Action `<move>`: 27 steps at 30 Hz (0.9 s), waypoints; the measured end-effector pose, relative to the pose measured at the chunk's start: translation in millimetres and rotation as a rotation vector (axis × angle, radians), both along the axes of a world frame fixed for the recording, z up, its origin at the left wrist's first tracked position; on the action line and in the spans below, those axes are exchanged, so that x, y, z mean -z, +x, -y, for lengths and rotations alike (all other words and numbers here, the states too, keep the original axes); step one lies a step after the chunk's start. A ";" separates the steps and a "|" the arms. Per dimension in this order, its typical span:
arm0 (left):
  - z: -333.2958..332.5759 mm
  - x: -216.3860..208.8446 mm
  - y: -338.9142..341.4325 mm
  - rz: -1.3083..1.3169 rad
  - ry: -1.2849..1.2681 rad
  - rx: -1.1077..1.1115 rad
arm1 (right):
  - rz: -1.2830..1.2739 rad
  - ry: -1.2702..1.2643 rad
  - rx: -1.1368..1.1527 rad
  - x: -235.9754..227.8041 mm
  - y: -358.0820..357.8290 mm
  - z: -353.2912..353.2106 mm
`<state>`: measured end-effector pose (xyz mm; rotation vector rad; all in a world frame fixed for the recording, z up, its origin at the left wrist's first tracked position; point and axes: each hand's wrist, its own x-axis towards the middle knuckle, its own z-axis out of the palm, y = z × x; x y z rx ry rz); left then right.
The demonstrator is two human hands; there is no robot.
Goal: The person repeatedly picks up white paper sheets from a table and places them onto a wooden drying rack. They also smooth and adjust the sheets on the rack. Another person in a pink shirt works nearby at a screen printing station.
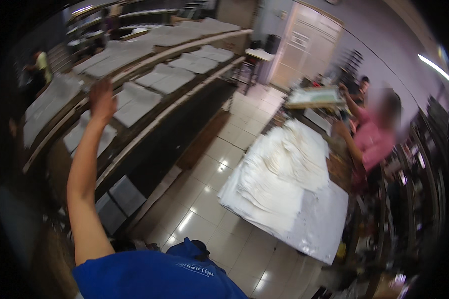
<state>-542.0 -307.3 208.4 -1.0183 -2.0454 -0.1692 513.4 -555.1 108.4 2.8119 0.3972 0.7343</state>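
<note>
My left hand (103,99) is stretched out to the far left, over the wooden edge of a long sloping rack. Its fingers look extended, with the thumb apart, though they are blurred. Nothing shows in the hand. Close to it, a pale grey sheet (136,103) lies on the rack's lower level, and another pale sheet (60,102) is on the upper level. I cannot make out whether the fingers touch the rack's wooden rail (182,40). My right hand is out of the picture.
A table to the right bears a heap of white cloth pieces (272,174). Behind it a person in a pink shirt (379,137) works at a framed screen (314,96). A tiled floor (209,184) runs between rack and table. A door (307,45) stands at the back.
</note>
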 end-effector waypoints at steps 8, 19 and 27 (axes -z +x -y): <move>-11.3 -5.0 -5.8 0.024 0.008 -0.053 | -0.106 -0.056 0.151 41.7 31.2 114.0; -19.3 -16.4 4.6 0.033 -0.052 -0.120 | -0.111 0.024 0.262 38.4 20.6 115.6; -19.5 -1.0 2.6 -0.060 0.033 -0.142 | -0.113 -0.055 0.363 41.8 30.7 117.5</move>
